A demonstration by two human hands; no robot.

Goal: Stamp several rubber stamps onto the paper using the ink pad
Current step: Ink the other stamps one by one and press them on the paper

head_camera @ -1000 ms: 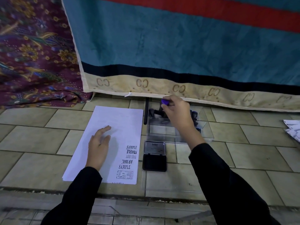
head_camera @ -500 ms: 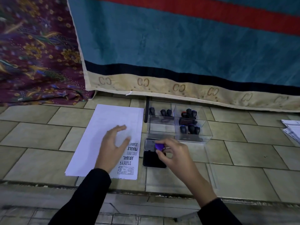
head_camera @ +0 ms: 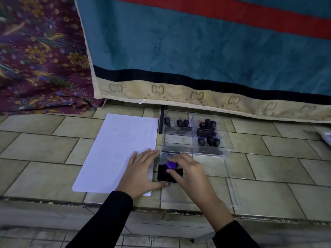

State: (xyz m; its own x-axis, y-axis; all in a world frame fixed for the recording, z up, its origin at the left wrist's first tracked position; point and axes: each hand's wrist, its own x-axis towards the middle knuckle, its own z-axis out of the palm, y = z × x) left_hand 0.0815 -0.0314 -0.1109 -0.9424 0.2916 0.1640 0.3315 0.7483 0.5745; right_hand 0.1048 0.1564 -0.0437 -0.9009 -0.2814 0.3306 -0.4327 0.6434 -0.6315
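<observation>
Stamp with a rounded purple knob sits pinched in my right hand, pressed down on the black ink pad. My left hand lies flat, fingers spread, on the white paper, thumb touching the pad's corner. Its raised lid reads "Artline".

Purple-knobbed stamp carried from the clear box down onto the ink pad at centre frame; left hand slid over to brace the pad's edge.

One head-worn view looks forward and down, close over the tiled floor.
</observation>
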